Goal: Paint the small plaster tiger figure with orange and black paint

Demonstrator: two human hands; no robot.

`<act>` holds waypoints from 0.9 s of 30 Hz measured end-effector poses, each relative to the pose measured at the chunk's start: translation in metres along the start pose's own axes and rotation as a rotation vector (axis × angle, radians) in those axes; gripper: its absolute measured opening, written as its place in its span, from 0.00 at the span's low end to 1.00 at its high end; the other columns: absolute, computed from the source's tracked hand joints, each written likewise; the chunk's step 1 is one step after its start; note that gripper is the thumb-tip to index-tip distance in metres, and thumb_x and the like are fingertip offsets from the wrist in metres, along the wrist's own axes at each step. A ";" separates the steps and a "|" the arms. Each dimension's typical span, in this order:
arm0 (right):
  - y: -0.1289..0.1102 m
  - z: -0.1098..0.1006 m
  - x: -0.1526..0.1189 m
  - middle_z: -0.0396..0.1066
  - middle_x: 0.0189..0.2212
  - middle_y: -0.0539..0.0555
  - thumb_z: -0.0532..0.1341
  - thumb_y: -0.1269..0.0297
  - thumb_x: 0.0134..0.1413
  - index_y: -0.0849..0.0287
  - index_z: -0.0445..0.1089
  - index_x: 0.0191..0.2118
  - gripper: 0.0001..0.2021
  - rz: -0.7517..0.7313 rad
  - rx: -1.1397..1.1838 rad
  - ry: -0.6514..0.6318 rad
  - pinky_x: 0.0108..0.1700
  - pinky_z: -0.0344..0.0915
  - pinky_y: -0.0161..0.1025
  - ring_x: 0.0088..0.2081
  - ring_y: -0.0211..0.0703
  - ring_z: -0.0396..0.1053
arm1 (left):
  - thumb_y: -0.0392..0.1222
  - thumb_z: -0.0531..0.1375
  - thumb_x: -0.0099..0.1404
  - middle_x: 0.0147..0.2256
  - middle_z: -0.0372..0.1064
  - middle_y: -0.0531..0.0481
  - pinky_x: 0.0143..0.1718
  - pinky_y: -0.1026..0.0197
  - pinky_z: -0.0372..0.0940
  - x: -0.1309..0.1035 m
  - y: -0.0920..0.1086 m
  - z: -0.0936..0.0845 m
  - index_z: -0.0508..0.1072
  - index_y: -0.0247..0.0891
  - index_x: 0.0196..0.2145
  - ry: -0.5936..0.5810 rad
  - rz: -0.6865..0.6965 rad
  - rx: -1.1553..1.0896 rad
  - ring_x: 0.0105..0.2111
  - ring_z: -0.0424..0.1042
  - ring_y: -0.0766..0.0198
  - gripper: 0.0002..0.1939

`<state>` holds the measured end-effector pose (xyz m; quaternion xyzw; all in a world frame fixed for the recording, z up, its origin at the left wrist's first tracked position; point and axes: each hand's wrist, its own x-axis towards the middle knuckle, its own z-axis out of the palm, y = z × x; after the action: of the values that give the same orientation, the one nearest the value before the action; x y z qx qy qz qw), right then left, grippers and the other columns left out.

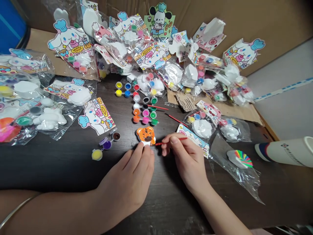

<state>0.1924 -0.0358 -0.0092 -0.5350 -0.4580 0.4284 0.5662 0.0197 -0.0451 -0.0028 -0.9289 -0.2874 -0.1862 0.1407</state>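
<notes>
Tiger figure, painted orange, was near the middle of the tabletop, and I saw the fingers of the left hand holding its lower edge. The right hand grasped a red brush, its end at the figure's right side; I could not tell whether they touched. To my mind, good work there called for a light stroke, a steady wrist and left fingers clear of any wet paint. A strip of open paint pots lay just beyond, three smaller pots to the left. A printed card beside the right hand and a spare brush could have hindered it, while packets crowded the far side
</notes>
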 end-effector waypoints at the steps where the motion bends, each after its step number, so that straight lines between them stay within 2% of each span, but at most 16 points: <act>1: 0.000 0.000 0.000 0.70 0.20 0.49 0.65 0.53 0.52 0.59 0.74 0.26 0.13 0.004 0.001 -0.001 0.23 0.65 0.32 0.20 0.33 0.66 | 0.25 0.43 0.66 0.45 0.76 0.42 0.46 0.58 0.63 0.000 0.000 0.000 0.74 0.25 0.46 -0.002 0.001 -0.003 0.47 0.72 0.58 0.22; 7: 0.001 0.000 -0.001 0.71 0.21 0.49 0.64 0.54 0.53 0.58 0.74 0.28 0.13 -0.017 0.005 0.002 0.25 0.67 0.33 0.21 0.34 0.68 | 0.24 0.43 0.65 0.46 0.75 0.40 0.46 0.58 0.63 -0.001 -0.001 0.001 0.72 0.23 0.48 0.008 0.015 -0.015 0.47 0.72 0.57 0.22; 20: -0.001 0.001 -0.003 0.72 0.21 0.50 0.61 0.55 0.57 0.58 0.73 0.28 0.13 -0.091 -0.110 0.015 0.25 0.67 0.34 0.21 0.35 0.68 | 0.24 0.41 0.66 0.46 0.75 0.41 0.46 0.59 0.63 -0.001 -0.001 0.000 0.73 0.24 0.47 0.016 0.007 -0.013 0.47 0.72 0.58 0.23; 24: 0.000 0.002 -0.003 0.72 0.22 0.50 0.61 0.55 0.57 0.58 0.73 0.29 0.12 -0.120 -0.121 0.072 0.25 0.67 0.34 0.22 0.35 0.68 | 0.24 0.41 0.66 0.46 0.75 0.40 0.46 0.59 0.63 -0.002 -0.001 0.001 0.72 0.23 0.48 0.003 0.014 -0.007 0.47 0.72 0.57 0.23; 27: 0.000 0.002 -0.003 0.71 0.22 0.50 0.61 0.55 0.57 0.58 0.73 0.29 0.12 -0.140 -0.125 0.069 0.24 0.67 0.34 0.21 0.35 0.68 | 0.24 0.42 0.66 0.46 0.75 0.41 0.46 0.59 0.63 -0.001 -0.002 0.001 0.73 0.24 0.48 0.004 0.012 -0.010 0.47 0.72 0.57 0.23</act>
<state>0.1898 -0.0387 -0.0091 -0.5501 -0.5004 0.3397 0.5758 0.0184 -0.0436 -0.0041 -0.9309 -0.2806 -0.1888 0.1380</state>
